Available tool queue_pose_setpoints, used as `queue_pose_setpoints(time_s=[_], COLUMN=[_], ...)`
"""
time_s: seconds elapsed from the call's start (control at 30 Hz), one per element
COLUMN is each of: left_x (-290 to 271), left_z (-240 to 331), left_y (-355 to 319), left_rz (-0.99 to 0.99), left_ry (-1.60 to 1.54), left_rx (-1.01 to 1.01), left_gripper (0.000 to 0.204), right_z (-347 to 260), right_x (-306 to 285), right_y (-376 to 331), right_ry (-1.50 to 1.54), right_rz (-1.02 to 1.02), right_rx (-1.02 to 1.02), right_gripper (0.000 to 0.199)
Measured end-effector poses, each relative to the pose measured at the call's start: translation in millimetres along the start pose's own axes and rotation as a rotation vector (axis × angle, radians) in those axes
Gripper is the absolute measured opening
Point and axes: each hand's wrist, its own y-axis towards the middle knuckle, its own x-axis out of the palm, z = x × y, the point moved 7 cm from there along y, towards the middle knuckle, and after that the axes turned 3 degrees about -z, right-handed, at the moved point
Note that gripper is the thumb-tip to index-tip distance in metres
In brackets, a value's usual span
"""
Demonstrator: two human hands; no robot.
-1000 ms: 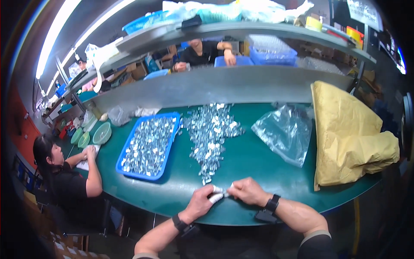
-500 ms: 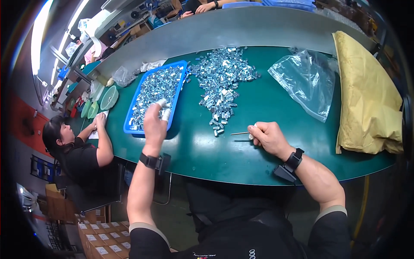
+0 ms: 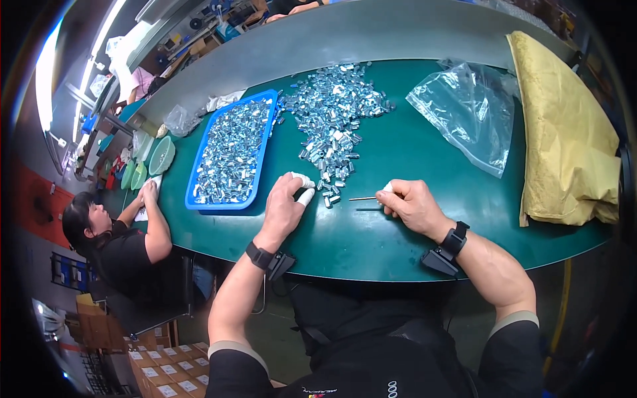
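My right hand [image 3: 413, 204] is closed on a thin metal rod [image 3: 363, 198], which points left over the table, toward the pile's near tip. My left hand [image 3: 285, 207] is at the pile's near end, its thumb and forefinger apart with white coverings on their tips. Nothing shows between those fingers. A loose pile of small shiny metal pieces [image 3: 332, 126] spreads up the green table [image 3: 391, 252]. Left of it, a blue tray [image 3: 229, 207] is filled with many similar pieces [image 3: 230, 149].
A clear plastic bag [image 3: 468, 116] lies to the right, beside a large yellow sack [image 3: 564, 139]. A grey panel [image 3: 398, 34] borders the table's far side. At the left sit a co-worker [image 3: 109, 229] and pale green baskets [image 3: 161, 156]. Cartons [image 3: 166, 371] are stacked below.
My left hand has moved right from over the blue tray to the pile's near tip. My right hand still holds the rod in nearly the same place. The view has shifted slightly.
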Motion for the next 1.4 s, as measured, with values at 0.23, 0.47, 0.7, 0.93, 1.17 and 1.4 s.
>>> queue_pose_setpoints(time_s=[0.23, 0.47, 0.7, 0.93, 1.17, 1.4], left_x=[2.2, 2.1, 3.6, 23.8, 39.9, 47.8], left_z=[9.4, 10.4, 34.3, 57.1, 51.2, 56.7], left_y=[1.7, 2.2, -23.4, -32.9, -40.8, -43.0], left_rz=[0.075, 0.097, 0.106, 0.008, -0.004, -0.068], left_ry=[0.093, 0.140, -0.128, -0.329, -0.505, -0.563], left_rx=[0.000, 0.034, -0.057, -0.144, -0.177, -0.215], left_gripper=[0.021, 0.020, 0.019, 0.020, 0.020, 0.020], right_z=[-3.4, -3.4, -2.1, -3.0, -9.5, -4.0], right_x=[-1.3, 1.2, 0.1, 2.4, 3.6, 3.7], right_y=[-1.6, 0.3, -1.9, -0.9, -3.2, -3.9], right_ry=[-0.014, 0.007, 0.060, 0.046, 0.046, -0.008], right_rz=[-0.019, -0.029, -0.015, -0.019, 0.030, -0.017], right_rx=[0.029, 0.014, 0.004, -0.017, -0.081, -0.006], right_gripper=[0.036, 0.031, 0.027, 0.027, 0.023, 0.022])
